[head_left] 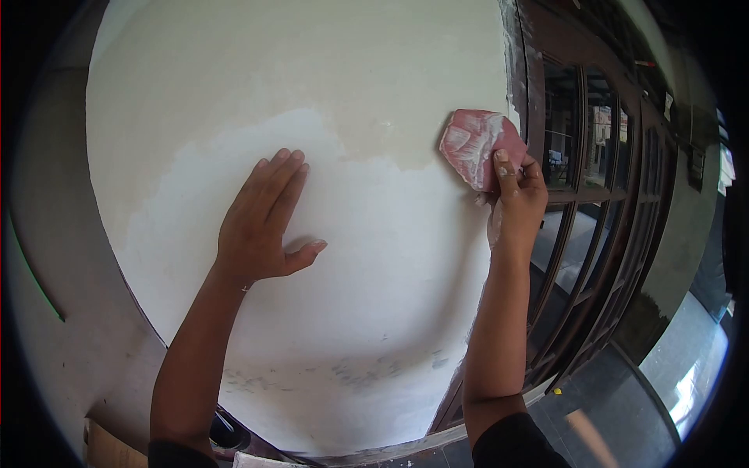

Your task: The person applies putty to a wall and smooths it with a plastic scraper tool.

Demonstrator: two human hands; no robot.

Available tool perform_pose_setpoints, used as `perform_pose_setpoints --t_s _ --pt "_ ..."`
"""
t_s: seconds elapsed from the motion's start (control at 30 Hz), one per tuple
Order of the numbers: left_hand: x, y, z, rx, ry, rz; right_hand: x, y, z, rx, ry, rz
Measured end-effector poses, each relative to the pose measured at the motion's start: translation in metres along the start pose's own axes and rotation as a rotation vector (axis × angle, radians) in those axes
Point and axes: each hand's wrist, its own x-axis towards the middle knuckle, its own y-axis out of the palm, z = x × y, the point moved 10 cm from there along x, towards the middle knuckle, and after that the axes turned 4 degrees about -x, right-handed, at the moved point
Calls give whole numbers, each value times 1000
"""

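Note:
My left hand [269,214] lies flat against the pale wall [374,257], its fingers stretched upward and the thumb apart. Between the thumb and fingers of my right hand [518,191] is a pink, roughly cut pad [477,148] smeared with white. The pad is near the wall's right edge, beside a dark frame. White residue marks my fingertips. Around my left hand the wall is bright white, while the upper part is more beige. Grey smudges run across its lower part.
Dark wooden framed glass panels [581,195] stand at the right. Grey floor tiles [616,405] show at the lower right. A piece of cardboard [113,446] is at the lower left, with a dark container [226,430] near my left forearm. A green line [35,273] runs at the far left.

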Motion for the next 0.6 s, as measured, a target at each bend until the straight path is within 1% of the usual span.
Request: perform_pose_setpoints --t_s 0.03,0.1,0.13,0.17,0.23,0.3,0.37,0.4,0.43,0.5,0.53,0.57,0.6 --pt "1 -1 -2 24 11 -3 1 -4 -3 -3 -2 -1" --pt "1 0 -3 25 19 -10 1 -26 -8 -216 59 -89" --pt "0 -1 -3 32 24 -18 -4 -37 -7 -141 81 -136" --pt "0 -2 -2 32 18 -21 -5 -42 -6 -144 80 -130" --pt "1 -2 -3 29 23 -14 -6 -51 -7 49 45 -167" --pt "0 -2 -2 29 23 -10 -8 -39 -7 56 76 -153" --pt "1 -1 -2 22 27 -9 -2 -22 -4 -24 26 -86" --pt "1 -1 -2 21 26 -9 6 -31 -16 -101 17 -90" --pt "0 -2 -2 21 25 -11 5 -39 -17 -103 16 -91" --pt "2 -3 -2 18 23 -13 -4 -59 -6 -82 31 -231" --pt "1 -3 -3 15 19 -11 -1 -65 -6 9 -37 -243" --pt "0 -2 -2 16 17 -10 -3 -60 0 9 -35 -241" --pt "-1 0 -1 4 8 -4 -5 -45 6 56 1 -166"
